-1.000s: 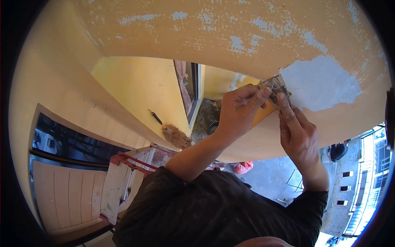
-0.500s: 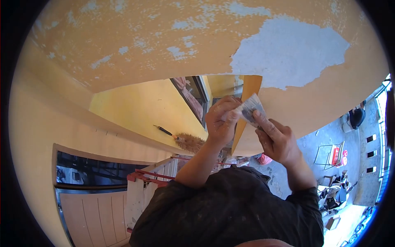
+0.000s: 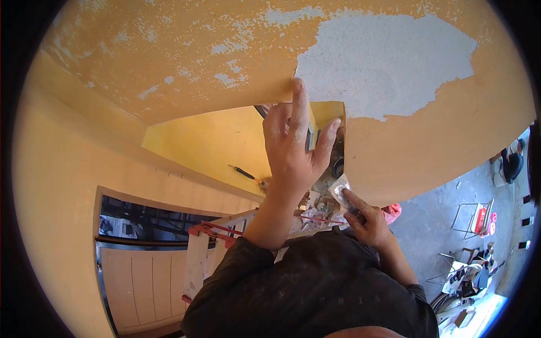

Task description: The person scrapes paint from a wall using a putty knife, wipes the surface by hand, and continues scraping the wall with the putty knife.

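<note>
My left hand (image 3: 293, 147) is raised with its index finger stretched up to the lower left edge of a pale bare patch (image 3: 389, 62) in the orange painted surface. The thumb stands out to the side, other fingers are bent, and the hand is holding nothing. Lower down, my right hand (image 3: 369, 222) grips a scraper (image 3: 340, 190) with a whitish, smeared blade pointing up and left. White dust marks the fingers of my left hand.
A ladder (image 3: 194, 256) with red parts stands at my left. A feather duster (image 3: 246, 173) shows behind my left forearm, by the yellow wall. On the floor at right are a folding frame with a red item (image 3: 480, 219) and assorted clutter (image 3: 465, 276). A person (image 3: 513, 163) is at far right.
My hands have parted. The left has moved up to the edge of the pale patch, its fingers stretching; the right has lowered with the scraper. The view has shifted slightly.
</note>
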`<state>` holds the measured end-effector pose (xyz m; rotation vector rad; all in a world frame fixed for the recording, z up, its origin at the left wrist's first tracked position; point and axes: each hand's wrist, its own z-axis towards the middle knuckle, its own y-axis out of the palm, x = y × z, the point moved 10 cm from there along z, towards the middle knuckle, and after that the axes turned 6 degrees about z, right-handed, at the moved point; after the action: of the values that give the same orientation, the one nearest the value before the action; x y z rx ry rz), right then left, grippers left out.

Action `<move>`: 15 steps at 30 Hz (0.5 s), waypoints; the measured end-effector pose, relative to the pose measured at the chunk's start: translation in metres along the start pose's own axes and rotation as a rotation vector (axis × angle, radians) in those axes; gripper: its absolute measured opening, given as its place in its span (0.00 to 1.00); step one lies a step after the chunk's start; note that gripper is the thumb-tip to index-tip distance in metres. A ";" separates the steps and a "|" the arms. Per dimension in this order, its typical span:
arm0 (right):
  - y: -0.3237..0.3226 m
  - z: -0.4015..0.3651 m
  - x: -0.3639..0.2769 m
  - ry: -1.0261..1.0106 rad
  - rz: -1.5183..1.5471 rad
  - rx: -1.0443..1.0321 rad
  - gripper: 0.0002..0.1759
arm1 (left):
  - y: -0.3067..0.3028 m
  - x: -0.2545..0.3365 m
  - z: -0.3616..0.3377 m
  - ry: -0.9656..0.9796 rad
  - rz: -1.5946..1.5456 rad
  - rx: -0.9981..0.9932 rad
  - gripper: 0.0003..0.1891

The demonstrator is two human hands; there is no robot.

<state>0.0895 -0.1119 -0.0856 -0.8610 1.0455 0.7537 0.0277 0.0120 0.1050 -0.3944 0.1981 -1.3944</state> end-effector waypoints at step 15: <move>-0.009 -0.048 0.021 0.209 -0.044 0.007 0.29 | -0.010 0.009 -0.018 -0.181 0.088 -0.012 0.26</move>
<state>0.0845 -0.1557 -0.1157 -0.9691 1.2088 0.6319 0.0134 -0.0006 0.0931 -0.5129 0.0747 -1.2646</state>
